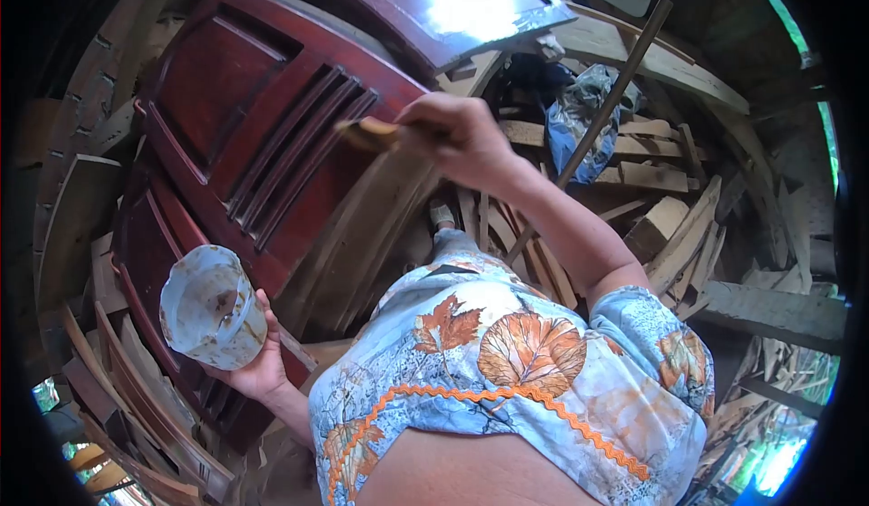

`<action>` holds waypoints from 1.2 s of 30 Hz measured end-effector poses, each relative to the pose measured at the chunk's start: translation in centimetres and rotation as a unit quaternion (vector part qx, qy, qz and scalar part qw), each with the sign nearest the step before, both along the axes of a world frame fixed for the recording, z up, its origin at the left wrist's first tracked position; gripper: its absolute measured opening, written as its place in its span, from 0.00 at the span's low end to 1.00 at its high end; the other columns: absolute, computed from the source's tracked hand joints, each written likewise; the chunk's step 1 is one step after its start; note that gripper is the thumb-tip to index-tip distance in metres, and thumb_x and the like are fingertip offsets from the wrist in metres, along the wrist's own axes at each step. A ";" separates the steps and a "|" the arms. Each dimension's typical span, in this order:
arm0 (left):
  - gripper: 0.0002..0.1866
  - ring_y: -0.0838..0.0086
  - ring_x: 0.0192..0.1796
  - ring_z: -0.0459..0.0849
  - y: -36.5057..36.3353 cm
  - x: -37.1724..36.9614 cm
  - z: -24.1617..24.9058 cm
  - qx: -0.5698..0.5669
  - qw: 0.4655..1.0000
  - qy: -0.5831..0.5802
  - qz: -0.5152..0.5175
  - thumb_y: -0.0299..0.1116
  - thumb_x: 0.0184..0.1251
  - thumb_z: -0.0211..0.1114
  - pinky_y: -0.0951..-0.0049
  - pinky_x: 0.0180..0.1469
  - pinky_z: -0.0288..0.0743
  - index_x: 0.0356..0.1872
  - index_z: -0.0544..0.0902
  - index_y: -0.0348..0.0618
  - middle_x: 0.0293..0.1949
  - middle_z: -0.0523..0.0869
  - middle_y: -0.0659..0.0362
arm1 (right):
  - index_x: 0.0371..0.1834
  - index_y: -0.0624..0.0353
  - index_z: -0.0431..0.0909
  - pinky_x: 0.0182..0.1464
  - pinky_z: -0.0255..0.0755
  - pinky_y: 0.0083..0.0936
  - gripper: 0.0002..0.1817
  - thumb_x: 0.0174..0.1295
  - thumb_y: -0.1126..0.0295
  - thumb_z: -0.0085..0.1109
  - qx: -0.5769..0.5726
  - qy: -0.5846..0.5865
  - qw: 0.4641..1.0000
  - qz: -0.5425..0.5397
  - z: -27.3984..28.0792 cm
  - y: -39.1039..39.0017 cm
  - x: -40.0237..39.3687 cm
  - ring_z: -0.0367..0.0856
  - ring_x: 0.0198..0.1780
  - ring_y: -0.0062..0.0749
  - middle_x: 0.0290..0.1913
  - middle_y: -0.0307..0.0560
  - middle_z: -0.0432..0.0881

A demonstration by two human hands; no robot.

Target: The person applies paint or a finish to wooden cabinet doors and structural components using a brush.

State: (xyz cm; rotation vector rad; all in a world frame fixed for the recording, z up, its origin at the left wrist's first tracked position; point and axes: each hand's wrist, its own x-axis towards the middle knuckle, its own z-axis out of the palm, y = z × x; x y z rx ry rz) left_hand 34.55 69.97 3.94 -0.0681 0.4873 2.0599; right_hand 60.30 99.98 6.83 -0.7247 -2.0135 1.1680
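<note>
My left hand is wrapped around the side of a whitish plastic tub, its inside smeared with brown stains. The tub is tilted so that I look into it, in front of the lower part of a dark red panelled wooden door. In my closed right hand is a paintbrush, slightly smeared by motion. Its bristles point left and overlap the door near its raised slats in this view.
Another glossy reddish panel lies at the top, reflecting bright light. Bare planks stand beside the door. On the right are a wood pile, a long pole and a blue and clear plastic bag. Curved boards crowd the lower left.
</note>
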 end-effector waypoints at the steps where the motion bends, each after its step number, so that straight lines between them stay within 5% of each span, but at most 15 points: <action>1: 0.46 0.30 0.68 0.57 0.2 0.0 0.3 -0.002 1.000 0.003 -0.003 0.58 0.53 0.68 0.33 0.58 0.68 0.71 0.60 0.50 0.70 0.60 0.44 | 0.37 0.63 0.80 0.38 0.76 0.26 0.05 0.58 0.78 0.62 0.053 -0.004 0.997 -0.056 0.1 1.1 1.4 0.82 0.35 0.31 0.32 0.47 0.81; 2: 0.46 0.30 0.68 0.57 0.4 0.1 0.5 0.009 1.000 0.007 -0.005 0.58 0.53 0.68 0.33 0.58 0.68 0.71 0.60 0.50 0.70 0.60 0.44 | 0.34 0.60 0.81 0.36 0.75 0.30 0.04 0.56 0.74 0.63 0.106 -0.006 0.988 -0.112 0.3 2.2 2.8 0.83 0.32 0.39 0.30 0.52 0.81; 4: 0.46 0.30 0.68 0.58 1.0 0.6 1.2 0.018 0.999 0.024 -0.012 0.58 0.53 0.68 0.33 0.58 0.69 0.71 0.60 0.50 0.70 0.60 0.44 | 0.35 0.61 0.82 0.37 0.75 0.25 0.04 0.58 0.74 0.63 0.150 -0.023 0.967 -0.204 1.2 4.0 6.0 0.83 0.33 0.30 0.31 0.49 0.83; 6: 0.46 0.31 0.68 0.58 1.7 0.9 1.8 0.025 0.999 0.023 -0.006 0.58 0.52 0.68 0.32 0.57 0.69 0.71 0.60 0.51 0.70 0.60 0.44 | 0.37 0.63 0.82 0.39 0.75 0.21 0.05 0.60 0.76 0.62 0.019 0.038 0.964 -0.264 3.3 4.7 8.1 0.83 0.36 0.24 0.34 0.45 0.85; 9: 0.47 0.32 0.68 0.59 2.4 1.9 2.7 0.029 0.999 0.028 -0.006 0.59 0.51 0.69 0.32 0.56 0.70 0.71 0.60 0.53 0.70 0.59 0.45 | 0.40 0.67 0.81 0.39 0.77 0.18 0.08 0.58 0.77 0.65 0.004 0.216 0.948 -0.234 4.6 7.1 9.5 0.83 0.35 0.24 0.34 0.44 0.85; 16: 0.47 0.32 0.66 0.62 3.7 3.8 5.2 0.061 0.997 0.037 -0.032 0.62 0.51 0.67 0.33 0.55 0.72 0.71 0.60 0.53 0.69 0.61 0.43 | 0.37 0.67 0.82 0.33 0.79 0.16 0.08 0.58 0.74 0.64 -0.122 0.189 0.971 -0.079 7.9 5.1 9.3 0.83 0.29 0.22 0.32 0.45 0.85; 20: 0.44 0.33 0.65 0.63 3.4 4.6 7.4 0.053 0.995 0.057 -0.058 0.60 0.55 0.63 0.34 0.52 0.73 0.69 0.62 0.47 0.67 0.63 0.41 | 0.34 0.67 0.82 0.30 0.79 0.15 0.08 0.55 0.74 0.66 -0.125 0.147 0.978 -0.080 9.2 3.3 10.4 0.84 0.28 0.22 0.30 0.44 0.84; 22: 0.44 0.31 0.59 0.70 3.8 7.0 9.9 0.022 0.997 0.072 -0.032 0.66 0.55 0.61 0.36 0.45 0.79 0.70 0.61 0.57 0.66 0.64 0.43 | 0.31 0.68 0.81 0.31 0.82 0.20 0.04 0.55 0.77 0.63 -0.171 0.104 0.974 -0.108 12.3 4.9 15.6 0.85 0.28 0.28 0.30 0.47 0.84; 27: 0.44 0.31 0.59 0.71 3.0 7.4 10.4 0.023 0.995 0.088 -0.044 0.66 0.56 0.61 0.37 0.46 0.79 0.70 0.60 0.55 0.65 0.65 0.41 | 0.29 0.65 0.82 0.20 0.70 0.13 0.08 0.49 0.71 0.65 -0.053 0.020 0.957 -0.285 14.0 11.7 25.1 0.81 0.20 0.22 0.23 0.46 0.83; 28: 0.44 0.31 0.59 0.71 3.3 6.7 9.9 0.029 0.995 0.085 -0.051 0.66 0.56 0.61 0.37 0.46 0.79 0.70 0.60 0.55 0.65 0.65 0.41 | 0.30 0.64 0.83 0.24 0.73 0.19 0.10 0.46 0.69 0.65 -0.019 -0.018 0.942 -0.334 14.2 13.2 26.8 0.82 0.22 0.25 0.23 0.46 0.84; 30: 0.46 0.30 0.60 0.70 3.3 6.9 9.9 0.056 0.994 0.066 -0.066 0.66 0.56 0.61 0.36 0.49 0.78 0.70 0.60 0.50 0.65 0.65 0.38 | 0.30 0.62 0.83 0.32 0.76 0.30 0.11 0.46 0.67 0.61 0.137 -0.116 0.877 -0.446 14.5 15.2 29.0 0.85 0.27 0.36 0.24 0.50 0.84; 31: 0.46 0.30 0.60 0.70 3.3 6.5 9.4 0.058 0.994 0.068 -0.065 0.66 0.56 0.61 0.36 0.49 0.78 0.70 0.60 0.50 0.65 0.65 0.38 | 0.30 0.62 0.83 0.32 0.76 0.30 0.11 0.46 0.67 0.61 0.139 -0.114 0.877 -0.445 14.1 15.3 28.6 0.85 0.27 0.36 0.24 0.50 0.84; 33: 0.47 0.30 0.61 0.68 3.2 6.5 9.3 0.077 0.992 0.067 -0.072 0.66 0.55 0.62 0.35 0.51 0.76 0.70 0.59 0.47 0.65 0.64 0.36 | 0.28 0.62 0.82 0.31 0.75 0.26 0.07 0.51 0.69 0.62 0.258 -0.239 0.780 -0.518 14.6 14.1 27.6 0.84 0.26 0.29 0.24 0.48 0.84; 34: 0.47 0.30 0.61 0.68 3.2 6.5 9.3 0.078 0.992 0.068 -0.071 0.66 0.55 0.62 0.35 0.51 0.76 0.70 0.59 0.47 0.65 0.64 0.36 | 0.28 0.60 0.82 0.44 0.76 0.41 0.11 0.49 0.65 0.54 0.216 -0.216 0.818 -0.488 14.7 13.2 26.7 0.84 0.39 0.52 0.30 0.56 0.84; 36: 0.48 0.29 0.62 0.67 3.2 6.4 9.1 0.083 0.993 0.031 -0.075 0.65 0.54 0.63 0.33 0.52 0.74 0.70 0.59 0.46 0.66 0.64 0.37 | 0.28 0.60 0.82 0.44 0.76 0.42 0.10 0.50 0.66 0.54 0.216 -0.215 0.839 -0.451 14.7 11.2 23.9 0.84 0.38 0.51 0.30 0.57 0.84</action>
